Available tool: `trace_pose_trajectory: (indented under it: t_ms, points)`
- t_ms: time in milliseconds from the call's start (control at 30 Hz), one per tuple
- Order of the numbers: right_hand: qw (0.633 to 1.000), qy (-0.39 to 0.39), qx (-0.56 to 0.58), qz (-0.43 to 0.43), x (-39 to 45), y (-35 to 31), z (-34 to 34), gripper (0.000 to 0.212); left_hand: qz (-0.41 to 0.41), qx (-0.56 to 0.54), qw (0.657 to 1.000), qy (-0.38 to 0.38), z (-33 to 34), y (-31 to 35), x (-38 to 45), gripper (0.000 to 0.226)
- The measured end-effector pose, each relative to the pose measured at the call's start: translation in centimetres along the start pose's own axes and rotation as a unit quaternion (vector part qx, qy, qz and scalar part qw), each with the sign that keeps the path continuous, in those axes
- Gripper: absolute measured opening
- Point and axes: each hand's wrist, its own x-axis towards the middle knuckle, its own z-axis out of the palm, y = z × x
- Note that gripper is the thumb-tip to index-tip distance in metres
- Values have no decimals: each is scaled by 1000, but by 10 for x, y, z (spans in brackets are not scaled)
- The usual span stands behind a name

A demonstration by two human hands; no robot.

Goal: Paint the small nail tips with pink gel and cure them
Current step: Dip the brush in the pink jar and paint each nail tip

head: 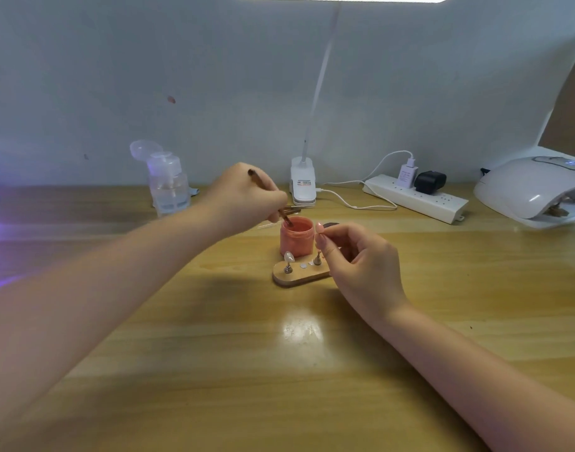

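Nearest, the right hand (354, 256) pinches a pink nail tip (319, 228) upright, just at three o'clock of the gel jar (296, 236) where the left hand (247, 197) dips its gripped brush (270, 197).

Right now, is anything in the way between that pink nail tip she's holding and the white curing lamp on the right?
Nothing visible blocks it. The right hand pinches the pink nail tip beside the pink gel jar. From there to the curing lamp lies bare table; the power strip sits farther back, off that path.
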Motion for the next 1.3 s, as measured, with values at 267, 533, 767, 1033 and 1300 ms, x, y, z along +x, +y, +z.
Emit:
trace_pose_trajectory:
  t_ms: [267,533,767,1033,1300]
  points:
    - [1000,-6,1,-1,0,0,-1,7,-64,66,989,-117,14,14,26,12]
    - [1000,-8,-3,2,0,-1,1,7,-180,-153,971,-24,-3,0,25,12]
    - [1000,-12,-14,-3,-1,-2,0,7,-285,-349,892,-33,-16,-26,5,18]
    - [1000,-15,-21,0,0,-1,0,8,-341,-379,860,-36,-17,-51,-4,20]
    - [1000,-16,-22,-5,-1,-2,0,9,-330,-456,826,-31,-16,-51,-2,16]
